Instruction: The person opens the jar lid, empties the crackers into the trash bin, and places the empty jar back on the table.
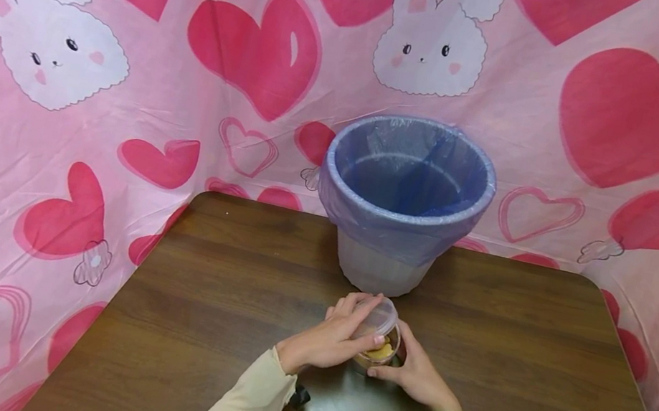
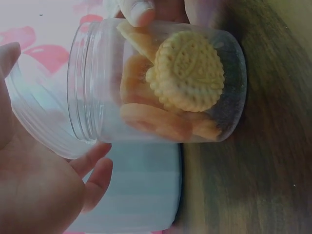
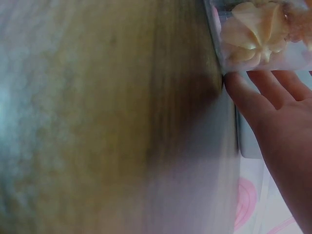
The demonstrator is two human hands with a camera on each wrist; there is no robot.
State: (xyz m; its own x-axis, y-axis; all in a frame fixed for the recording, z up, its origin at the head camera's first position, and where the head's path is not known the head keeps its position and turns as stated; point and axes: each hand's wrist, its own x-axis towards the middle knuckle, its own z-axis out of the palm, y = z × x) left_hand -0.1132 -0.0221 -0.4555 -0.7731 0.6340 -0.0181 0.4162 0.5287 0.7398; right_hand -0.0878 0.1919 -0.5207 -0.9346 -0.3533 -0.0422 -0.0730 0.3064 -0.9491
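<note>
Plastic, clear and round-walled, is forming a jar (image 2: 158, 83) that is standing upright toward the near side of a dark brown, wood-grained table (image 1: 209, 302), just in front of a white bin with a translucent blue liner (image 1: 384, 269). Golden biscuits (image 2: 190, 70) are lying inside. Over the mouth, a translucent, ridged round lid (image 1: 385, 314) is sitting tilted, leaving the near right part uncovered; whether it is coming off or going on, I cannot tell. Doing this well is calling, I judge, for a steady jar and a light, even touch on the lid, as squeezing the thin wall could be risking a slip.

The person's left hand (image 1: 333, 338) is holding the lid in a wide pinch, thumb on the near edge, fingers beyond. Their right hand (image 1: 421, 377) is curling round the jar from the right, thumb nearer, fingers behind. Cream sleeves (image 1: 245, 395) are slanting inward from the near edge.
</note>
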